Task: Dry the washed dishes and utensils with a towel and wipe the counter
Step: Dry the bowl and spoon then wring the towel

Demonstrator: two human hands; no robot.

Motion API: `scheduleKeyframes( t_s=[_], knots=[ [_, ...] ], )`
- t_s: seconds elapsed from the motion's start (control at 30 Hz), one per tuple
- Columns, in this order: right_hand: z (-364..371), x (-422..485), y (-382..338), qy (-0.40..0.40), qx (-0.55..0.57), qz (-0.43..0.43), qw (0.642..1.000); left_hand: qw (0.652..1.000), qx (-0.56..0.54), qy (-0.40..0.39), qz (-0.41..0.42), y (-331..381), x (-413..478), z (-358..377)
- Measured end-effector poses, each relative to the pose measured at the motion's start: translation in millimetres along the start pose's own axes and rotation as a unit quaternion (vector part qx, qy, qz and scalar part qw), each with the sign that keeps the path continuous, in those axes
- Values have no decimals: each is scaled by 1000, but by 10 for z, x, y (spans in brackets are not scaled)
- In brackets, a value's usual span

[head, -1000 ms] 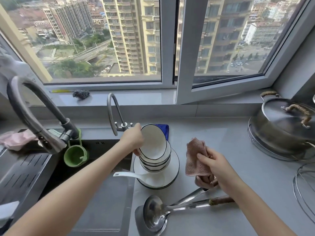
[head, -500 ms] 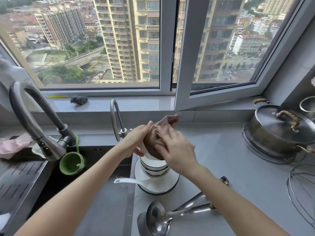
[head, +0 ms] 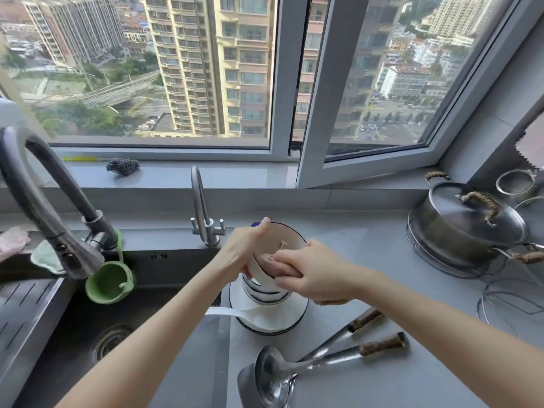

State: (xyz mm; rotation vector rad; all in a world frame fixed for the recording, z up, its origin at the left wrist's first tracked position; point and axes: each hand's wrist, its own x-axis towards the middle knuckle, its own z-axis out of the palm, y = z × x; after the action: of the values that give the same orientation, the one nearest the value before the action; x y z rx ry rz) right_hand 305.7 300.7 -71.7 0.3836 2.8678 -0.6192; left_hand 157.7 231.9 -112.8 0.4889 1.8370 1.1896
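My left hand [head: 244,248] grips the rim of a white bowl with a dark edge [head: 290,235], tilted above a stack of similar bowls [head: 265,293] on a white plate [head: 273,320]. My right hand [head: 312,272] presses a pinkish-brown towel [head: 279,267] into the lower inside of the held bowl. A white spoon [head: 226,313] sticks out to the left from the plate. A steel ladle [head: 273,375] and a spatula [head: 344,337] with wrapped handles lie on the grey counter [head: 382,290] in front.
A dark sink [head: 88,334] lies at left with a large faucet [head: 47,207] and a green silicone cup [head: 109,282]. A small tap [head: 203,210] stands behind the bowls. A lidded steel pot [head: 468,228] sits at right on a wire rack. A scourer [head: 122,166] rests on the sill.
The towel went from my raised right hand into the bowl, and has since slid from the upper part of the bowl down to its near lower side. The left hand keeps its hold.
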Motion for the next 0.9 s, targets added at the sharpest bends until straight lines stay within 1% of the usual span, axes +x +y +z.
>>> scheduleKeyframes(
  t_s=[0.03, 0.07, 0.1, 0.17, 0.2, 0.23, 0.27, 0.3, 0.33, 0.37, 0.4, 0.43, 0.47, 0.5, 0.57, 0.63, 0.7, 0.73, 0.77, 0.8, 0.83, 0.87, 0.9],
  knots=[
    [-20, -19, 10, 26, 95, 18, 995, 1000, -6, -17, 12, -29, -1, -11],
    [-59, -26, 38, 65, 190, 39, 979, 999, -11, -35, 30, -36, -19, -18],
    [-133, -40, 67, 100, 271, 63, 955, 998, -13, -48, 48, -48, -16, -35],
    [-314, -45, 128, 129, 381, 107, 909, 993, 1, -67, 93, -23, -56, -66],
    [-391, -32, 141, 132, 386, 133, 903, 991, 7, -72, 110, 0, -70, -79],
    [-438, -19, 151, 153, 325, 156, 920, 990, 4, -74, 119, 36, -95, -86],
    [-430, 8, 165, 203, 212, 176, 940, 989, 0, -72, 128, 64, -104, -89],
    [-391, 33, 161, 283, 92, 183, 937, 988, -3, -68, 139, 94, -122, -87],
    [-315, 44, 148, 364, 0, 152, 919, 986, -4, -67, 152, 102, -126, -79],
    [-211, 42, 125, 419, -52, 92, 902, 984, -10, -73, 164, 93, -134, -68],
    [-87, 19, 117, 432, -75, 17, 899, 982, -22, -82, 168, 68, -123, -59],
    [38, -21, 135, 409, -93, -55, 906, 981, -42, -89, 166, 52, -120, -56],
    [146, -60, 193, 355, -110, -109, 922, 981, -60, -94, 158, 40, -127, -61],
    [202, -88, 244, 293, -125, -134, 938, 981, -74, -97, 150, 27, -138, -72],
    [209, -96, 302, 188, -142, -128, 963, 979, -72, -110, 157, 5, -141, -85],
    [193, -32, 251, 114, -180, -104, 971, 973, -46, -138, 178, 1, -159, -66],
    [187, 26, 156, 50, -172, -80, 981, 974, -39, -141, 175, -29, -138, -35],
    [202, 35, 123, 17, -136, -71, 988, 978, -44, -132, 154, -52, -120, -22],
    [168, 12, 62, -18, -64, -65, 996, 983, -54, -116, 129, -84, -91, -8],
    [133, -20, 19, -54, 40, -48, 997, 987, -68, -101, 107, -124, -69, 12],
    [116, -61, -18, -78, 171, -25, 982, 988, -88, -87, 92, -154, -63, 39],
    [112, -96, -52, -81, 303, -5, 950, 988, -106, -79, 85, -174, -57, 68],
    [112, -126, -70, -71, 401, 4, 913, 987, -119, -73, 83, -188, -48, 90]
  ],
)
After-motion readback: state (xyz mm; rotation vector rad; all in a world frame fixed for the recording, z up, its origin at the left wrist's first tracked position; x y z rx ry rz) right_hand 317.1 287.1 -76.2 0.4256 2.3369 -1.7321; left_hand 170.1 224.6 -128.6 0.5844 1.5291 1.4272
